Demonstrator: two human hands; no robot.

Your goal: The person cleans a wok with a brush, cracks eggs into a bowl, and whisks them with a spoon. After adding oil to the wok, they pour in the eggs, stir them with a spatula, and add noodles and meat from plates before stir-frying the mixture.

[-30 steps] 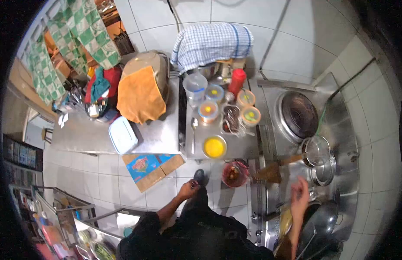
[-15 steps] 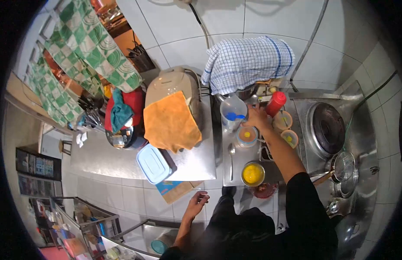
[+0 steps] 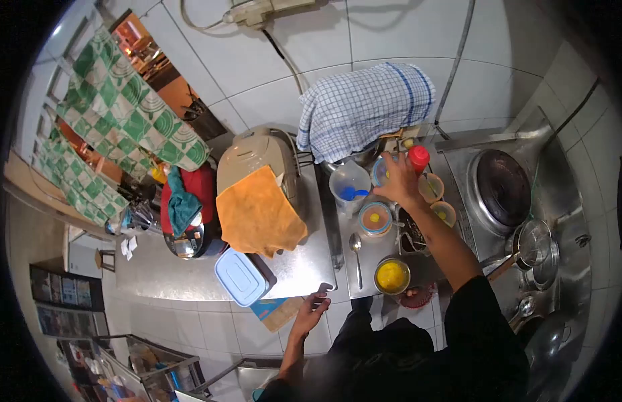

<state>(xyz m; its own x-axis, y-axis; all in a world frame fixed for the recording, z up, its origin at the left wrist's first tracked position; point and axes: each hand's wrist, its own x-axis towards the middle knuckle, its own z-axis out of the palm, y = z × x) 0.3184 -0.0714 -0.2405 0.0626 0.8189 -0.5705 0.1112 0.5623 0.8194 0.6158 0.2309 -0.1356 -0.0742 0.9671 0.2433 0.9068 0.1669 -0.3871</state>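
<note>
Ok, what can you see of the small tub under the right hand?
The small tub is round, with a light blue rim and something yellow inside. It stands upright on the steel counter, between the clear jug and the red-capped bottle, behind an orange-topped tub. The right hand covers its right side, fingers on its rim; whether the grip is closed cannot be told.

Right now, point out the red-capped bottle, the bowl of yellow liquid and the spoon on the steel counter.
red-capped bottle (image 3: 418,158), head view, on the red cap.
bowl of yellow liquid (image 3: 376,275), head view, on its left rim.
spoon (image 3: 357,261), head view, midway along the handle.
</note>
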